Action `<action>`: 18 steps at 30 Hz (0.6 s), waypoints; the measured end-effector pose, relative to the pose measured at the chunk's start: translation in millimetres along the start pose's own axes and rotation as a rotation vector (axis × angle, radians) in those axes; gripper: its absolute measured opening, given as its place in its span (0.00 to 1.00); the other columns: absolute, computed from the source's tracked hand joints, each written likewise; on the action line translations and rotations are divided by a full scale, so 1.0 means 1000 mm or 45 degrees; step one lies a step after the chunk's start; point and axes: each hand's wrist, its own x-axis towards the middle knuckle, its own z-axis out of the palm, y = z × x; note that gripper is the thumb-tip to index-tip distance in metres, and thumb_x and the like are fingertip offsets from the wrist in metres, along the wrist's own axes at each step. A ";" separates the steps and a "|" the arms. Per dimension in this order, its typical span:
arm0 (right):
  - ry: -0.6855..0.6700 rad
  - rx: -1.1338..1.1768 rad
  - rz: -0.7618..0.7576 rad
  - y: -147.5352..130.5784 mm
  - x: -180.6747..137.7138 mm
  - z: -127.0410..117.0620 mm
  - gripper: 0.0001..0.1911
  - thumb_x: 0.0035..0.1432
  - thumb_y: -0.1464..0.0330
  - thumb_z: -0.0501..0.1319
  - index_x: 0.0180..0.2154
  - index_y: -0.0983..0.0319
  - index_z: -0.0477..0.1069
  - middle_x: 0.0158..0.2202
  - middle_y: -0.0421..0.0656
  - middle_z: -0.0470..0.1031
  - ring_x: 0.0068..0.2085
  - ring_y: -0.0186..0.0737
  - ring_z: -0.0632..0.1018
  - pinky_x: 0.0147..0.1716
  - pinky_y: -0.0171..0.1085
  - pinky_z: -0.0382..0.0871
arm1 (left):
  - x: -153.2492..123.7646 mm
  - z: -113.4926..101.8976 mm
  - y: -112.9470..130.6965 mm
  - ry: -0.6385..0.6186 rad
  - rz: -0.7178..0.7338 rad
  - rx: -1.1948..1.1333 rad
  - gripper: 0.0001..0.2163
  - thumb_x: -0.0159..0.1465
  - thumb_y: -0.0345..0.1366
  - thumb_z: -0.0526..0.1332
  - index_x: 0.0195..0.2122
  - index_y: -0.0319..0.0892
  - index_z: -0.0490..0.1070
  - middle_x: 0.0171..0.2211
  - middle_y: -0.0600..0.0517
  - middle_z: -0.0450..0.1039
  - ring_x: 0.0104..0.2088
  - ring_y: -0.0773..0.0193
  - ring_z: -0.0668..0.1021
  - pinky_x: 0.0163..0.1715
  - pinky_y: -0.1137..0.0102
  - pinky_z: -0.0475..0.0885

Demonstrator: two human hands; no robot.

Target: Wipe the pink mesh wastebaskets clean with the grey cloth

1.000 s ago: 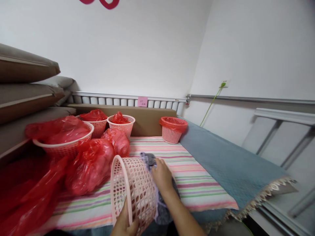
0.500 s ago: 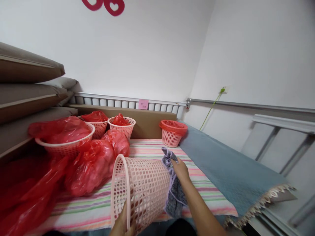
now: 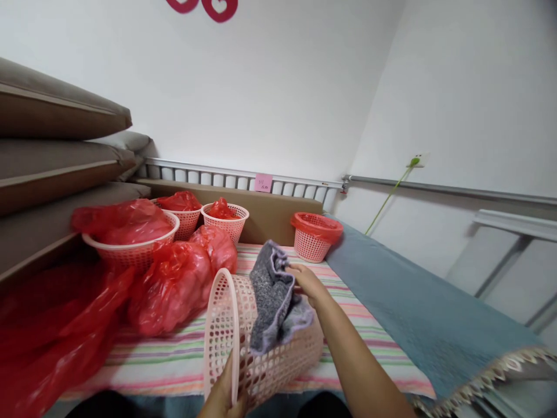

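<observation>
A pink perforated plastic basket (image 3: 300, 348) lies tipped on its side, its mouth facing left. My left hand (image 3: 224, 397) grips the rim at the lower edge of the view, thumb and fingers on either side of the wall. In my right hand (image 3: 307, 284) is a grey cloth with lilac edging (image 3: 272, 296), pressed against the upper side of the basket and draped over its holes. The fingers of that hand are closed on the cloth's right edge. Below both is a striped sheet (image 3: 165, 371).
Pink baskets holding red plastic bags stand at the back left, one basket (image 3: 130, 255) nearest. Full red bags (image 3: 174, 290) lie before them. A red-lined basket (image 3: 312, 247) stands at the back right. Cushions (image 3: 61, 168) are stacked left; a blue cover (image 3: 391, 290) lies right.
My right hand has moved the cloth from the basket's base end leftward onto its upper side. The basket sits slightly further right in view, and the whole view has shifted a little.
</observation>
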 end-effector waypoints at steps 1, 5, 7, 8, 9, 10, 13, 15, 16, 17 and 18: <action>0.047 -0.059 0.003 0.009 0.002 0.001 0.27 0.46 0.59 0.61 0.48 0.65 0.67 0.39 0.50 0.76 0.44 0.50 0.75 0.45 0.48 0.66 | 0.000 -0.001 0.002 -0.019 0.002 0.017 0.35 0.59 0.54 0.54 0.64 0.47 0.44 0.61 0.39 0.56 0.58 0.45 0.65 0.55 0.52 0.61; 0.146 -0.168 -0.137 0.020 -0.002 -0.004 0.29 0.49 0.59 0.58 0.52 0.64 0.64 0.52 0.52 0.68 0.54 0.47 0.68 0.53 0.44 0.58 | 0.001 -0.006 0.000 -0.036 0.024 0.124 0.34 0.60 0.52 0.54 0.64 0.47 0.44 0.62 0.40 0.55 0.61 0.45 0.60 0.58 0.51 0.56; 0.098 -0.277 -0.349 0.014 -0.008 0.000 0.27 0.53 0.56 0.54 0.52 0.62 0.65 0.54 0.49 0.67 0.55 0.44 0.66 0.55 0.41 0.56 | 0.002 -0.007 -0.004 -0.016 0.043 0.130 0.35 0.59 0.54 0.53 0.64 0.46 0.43 0.62 0.39 0.55 0.62 0.44 0.58 0.58 0.49 0.56; 0.057 -0.357 -0.449 0.011 -0.010 0.004 0.26 0.55 0.55 0.53 0.52 0.61 0.65 0.55 0.48 0.66 0.56 0.43 0.66 0.55 0.41 0.54 | 0.003 -0.006 -0.005 -0.004 0.043 0.128 0.36 0.59 0.55 0.52 0.64 0.46 0.44 0.62 0.39 0.55 0.62 0.44 0.56 0.58 0.49 0.55; 0.012 -0.447 -0.517 0.009 -0.012 0.011 0.27 0.55 0.54 0.53 0.52 0.62 0.65 0.55 0.48 0.66 0.57 0.44 0.64 0.56 0.41 0.53 | 0.002 -0.006 -0.005 0.005 0.034 0.132 0.35 0.59 0.55 0.52 0.64 0.46 0.44 0.62 0.39 0.54 0.62 0.44 0.55 0.58 0.49 0.54; -0.034 -0.538 -0.542 0.009 -0.012 0.018 0.29 0.55 0.53 0.53 0.53 0.62 0.65 0.55 0.49 0.65 0.58 0.45 0.63 0.56 0.42 0.53 | 0.002 -0.005 -0.005 0.009 0.017 0.142 0.35 0.60 0.55 0.52 0.64 0.46 0.45 0.62 0.39 0.54 0.63 0.44 0.55 0.58 0.48 0.54; -0.118 -0.759 -0.452 0.018 -0.011 0.040 0.31 0.53 0.50 0.55 0.53 0.61 0.65 0.55 0.51 0.65 0.58 0.49 0.63 0.53 0.44 0.55 | 0.000 -0.004 -0.004 0.030 -0.026 0.118 0.34 0.60 0.53 0.54 0.64 0.46 0.45 0.62 0.40 0.54 0.63 0.44 0.55 0.58 0.49 0.54; -0.107 -0.844 -0.412 0.025 -0.009 0.049 0.29 0.54 0.49 0.54 0.50 0.61 0.69 0.51 0.52 0.69 0.53 0.50 0.67 0.50 0.43 0.59 | -0.002 -0.004 -0.006 0.048 -0.025 0.064 0.36 0.58 0.55 0.54 0.64 0.46 0.44 0.62 0.39 0.55 0.62 0.44 0.57 0.58 0.49 0.56; -0.083 -0.863 -0.412 0.027 -0.009 0.051 0.27 0.55 0.50 0.54 0.48 0.62 0.70 0.48 0.52 0.70 0.50 0.49 0.69 0.48 0.43 0.60 | -0.002 -0.004 -0.007 0.052 -0.026 0.042 0.38 0.57 0.55 0.55 0.64 0.46 0.43 0.61 0.39 0.56 0.61 0.43 0.58 0.57 0.49 0.56; -0.054 -0.868 -0.421 0.029 -0.009 0.052 0.25 0.56 0.52 0.54 0.46 0.62 0.71 0.45 0.51 0.71 0.49 0.48 0.70 0.47 0.42 0.60 | -0.002 -0.003 -0.006 0.042 -0.038 0.027 0.39 0.57 0.55 0.56 0.64 0.45 0.43 0.61 0.38 0.56 0.61 0.43 0.60 0.57 0.49 0.57; -0.030 -0.866 -0.434 0.030 -0.011 0.052 0.22 0.57 0.54 0.54 0.43 0.62 0.72 0.44 0.50 0.72 0.47 0.47 0.70 0.47 0.41 0.60 | -0.001 -0.002 -0.002 0.025 -0.059 0.016 0.40 0.56 0.55 0.58 0.64 0.45 0.42 0.61 0.38 0.56 0.60 0.42 0.61 0.57 0.49 0.57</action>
